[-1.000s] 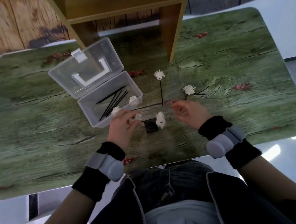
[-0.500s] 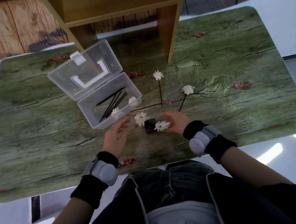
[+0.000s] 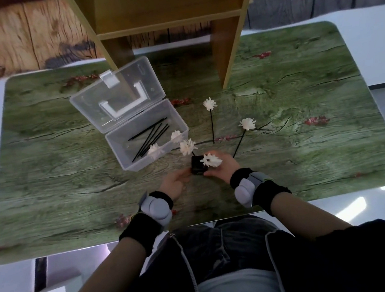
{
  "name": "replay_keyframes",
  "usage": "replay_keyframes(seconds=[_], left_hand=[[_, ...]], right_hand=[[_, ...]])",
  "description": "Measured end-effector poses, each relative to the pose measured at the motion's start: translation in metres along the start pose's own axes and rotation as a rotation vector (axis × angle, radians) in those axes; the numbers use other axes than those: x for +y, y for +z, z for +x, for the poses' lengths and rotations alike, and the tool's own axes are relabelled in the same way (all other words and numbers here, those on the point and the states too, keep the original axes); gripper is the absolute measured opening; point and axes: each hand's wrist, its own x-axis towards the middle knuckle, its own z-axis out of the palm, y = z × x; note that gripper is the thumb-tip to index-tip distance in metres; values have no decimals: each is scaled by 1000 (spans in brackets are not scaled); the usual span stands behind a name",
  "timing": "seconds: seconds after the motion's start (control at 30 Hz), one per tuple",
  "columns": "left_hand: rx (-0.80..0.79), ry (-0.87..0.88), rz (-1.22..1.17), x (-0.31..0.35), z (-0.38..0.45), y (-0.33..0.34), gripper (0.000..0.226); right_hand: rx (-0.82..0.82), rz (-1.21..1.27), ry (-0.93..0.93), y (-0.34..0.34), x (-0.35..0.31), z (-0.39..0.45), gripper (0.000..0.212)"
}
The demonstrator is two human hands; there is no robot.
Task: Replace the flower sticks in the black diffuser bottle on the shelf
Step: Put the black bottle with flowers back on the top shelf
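Note:
A small black diffuser bottle (image 3: 197, 165) stands on the green mat with two white flower sticks in it, one flower (image 3: 187, 146) up left and one flower (image 3: 211, 160) at the right. My left hand (image 3: 175, 183) touches the bottle's left side and my right hand (image 3: 222, 167) cups its right side. Two more flower sticks lie on the mat, one (image 3: 210, 110) pointing away and one (image 3: 244, 130) to the right. A clear plastic box (image 3: 147, 136) with its lid up holds several black sticks and two white flowers.
A wooden shelf (image 3: 169, 24) stands at the back of the mat, its right leg (image 3: 227, 54) close behind the loose sticks. The green wood-print mat (image 3: 71, 182) covers the white table. My lap is below the table's front edge.
Both hands have closed in on the black bottle from either side. The left hand dropped from the flower by the box to the bottle's side.

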Motion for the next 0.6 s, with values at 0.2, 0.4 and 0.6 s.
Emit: replay_keyframes(seconds=[0.2, 0.4, 0.6], left_hand=[[73, 207, 132, 42, -10, -14, 42], [239, 528, -22, 159, -37, -47, 49], [399, 835, 8, 281, -99, -87, 49]], right_hand=[[57, 98, -3, -40, -20, -4, 51], [280, 201, -236, -140, -89, -18, 38], [458, 187, -624, -237, -186, -53, 45]])
